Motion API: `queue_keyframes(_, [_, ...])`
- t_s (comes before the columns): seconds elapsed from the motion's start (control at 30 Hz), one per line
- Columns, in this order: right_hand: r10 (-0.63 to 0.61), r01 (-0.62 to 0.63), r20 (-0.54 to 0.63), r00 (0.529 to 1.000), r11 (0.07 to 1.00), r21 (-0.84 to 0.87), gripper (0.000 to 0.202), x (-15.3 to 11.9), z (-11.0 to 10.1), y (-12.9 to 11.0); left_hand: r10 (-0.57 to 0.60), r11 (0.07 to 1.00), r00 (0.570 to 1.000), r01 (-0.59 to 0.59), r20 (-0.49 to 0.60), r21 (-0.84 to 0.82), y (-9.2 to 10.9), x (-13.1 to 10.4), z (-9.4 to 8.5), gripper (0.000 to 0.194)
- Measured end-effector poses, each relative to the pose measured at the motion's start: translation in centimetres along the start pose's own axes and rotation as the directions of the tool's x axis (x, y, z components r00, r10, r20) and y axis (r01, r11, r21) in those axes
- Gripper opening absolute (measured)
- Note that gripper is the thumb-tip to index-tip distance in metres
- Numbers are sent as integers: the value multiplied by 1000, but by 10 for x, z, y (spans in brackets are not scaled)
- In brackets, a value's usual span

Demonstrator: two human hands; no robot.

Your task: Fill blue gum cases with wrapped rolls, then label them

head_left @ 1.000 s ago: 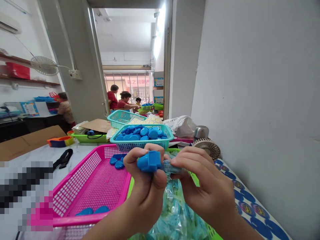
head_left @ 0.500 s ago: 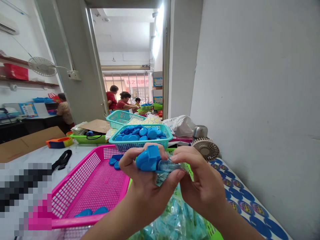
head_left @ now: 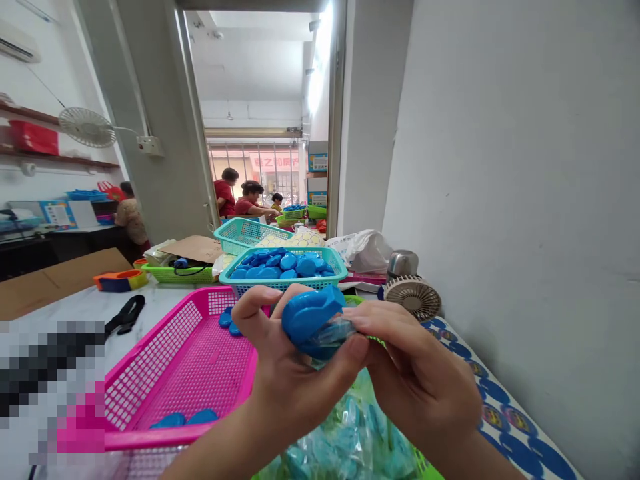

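Note:
My left hand (head_left: 295, 373) grips a rounded blue plastic case (head_left: 307, 317) that is hinged partly apart and tilted, with a flat tab at its upper right. Between its halves sits a clear plastic packet (head_left: 336, 331), and my right hand (head_left: 417, 367) pinches the packet's outer end. My left thumb presses close to the same end. Under both hands, a green basket (head_left: 425, 467) is heaped with clear bags of pale teal pieces (head_left: 350, 433). What the packet holds is not clear.
Left of my hands lies a pink basket (head_left: 150, 437) with several blue cases in it. Behind stands a teal basket (head_left: 280, 283) full of blue cases. A small fan (head_left: 414, 297) and a metal flask (head_left: 403, 262) are at right, near a sticker sheet (head_left: 515, 447). People work beyond the doorway.
The blue case has turned in my left hand, and its tab now points to the upper right. The packet is further between the halves. My right hand has shifted slightly right and down.

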State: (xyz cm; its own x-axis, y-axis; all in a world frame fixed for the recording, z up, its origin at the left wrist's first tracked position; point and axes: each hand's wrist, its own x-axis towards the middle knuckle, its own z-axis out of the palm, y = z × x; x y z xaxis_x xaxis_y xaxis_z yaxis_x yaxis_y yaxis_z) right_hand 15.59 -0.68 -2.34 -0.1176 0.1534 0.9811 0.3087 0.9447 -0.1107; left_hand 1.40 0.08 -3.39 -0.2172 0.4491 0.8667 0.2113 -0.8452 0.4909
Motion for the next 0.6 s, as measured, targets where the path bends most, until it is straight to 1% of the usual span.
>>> queue_keyframes(0.03, [-20, 20, 4, 1000, 999, -26, 48, 1, -1, 0, 18, 999, 1000, -18, 5, -27, 1, 1, 1, 31])
queue_keyframes(0.07, [-39, 40, 11, 999, 998, -54, 48, 1, -2, 1, 43, 996, 998, -40, 35, -79, 3, 3, 2, 36])
queue_keyframes(0.13, [-67, 70, 31, 997, 992, -101, 45, 2, -4, 2, 102, 978, 987, -77, 125, -191, 6, 9, 2, 50])
queue_keyframes(0.2, [-70, 75, 50, 996, 991, -110, 44, 1, -3, 4, 118, 971, 970, -68, 212, -229, 10, 15, 0, 54])
queue_keyframes(0.23, [-47, 50, 43, 998, 996, -80, 44, 0, -2, 6, 97, 974, 965, -41, 245, -221, 11, 17, -2, 50])
queue_keyframes(0.3, [41, -41, -4, 999, 997, 65, 47, -3, 2, 8, 15, 975, 962, 46, 274, -215, 12, 18, -5, 40])
queue_keyframes(0.37, [124, -117, -21, 992, 972, 202, 54, -6, 5, 10, -73, 963, 959, 139, 273, -231, 9, 16, -8, 30])
queue_keyframes(0.4, [135, -131, -1, 991, 968, 215, 57, -7, 6, 11, -116, 958, 958, 178, 263, -225, 7, 14, -9, 24])
queue_keyframes(0.47, [94, -104, 79, 992, 986, 133, 64, -7, 5, 11, -170, 962, 953, 216, 253, -166, 3, 11, -12, 10])
queue_keyframes(0.5, [63, -73, 125, 990, 994, 77, 67, -6, 4, 11, -182, 967, 951, 219, 250, -127, 2, 10, -14, 6])
queue_keyframes(0.57, [7, -9, 194, 981, 1000, 12, 71, -4, 1, 12, -194, 974, 948, 217, 253, -65, 0, 10, -16, 10])
queue_keyframes(0.6, [-11, 12, 210, 978, 1000, 0, 72, -3, 0, 12, -199, 974, 945, 220, 260, -56, 0, 10, -17, 11])
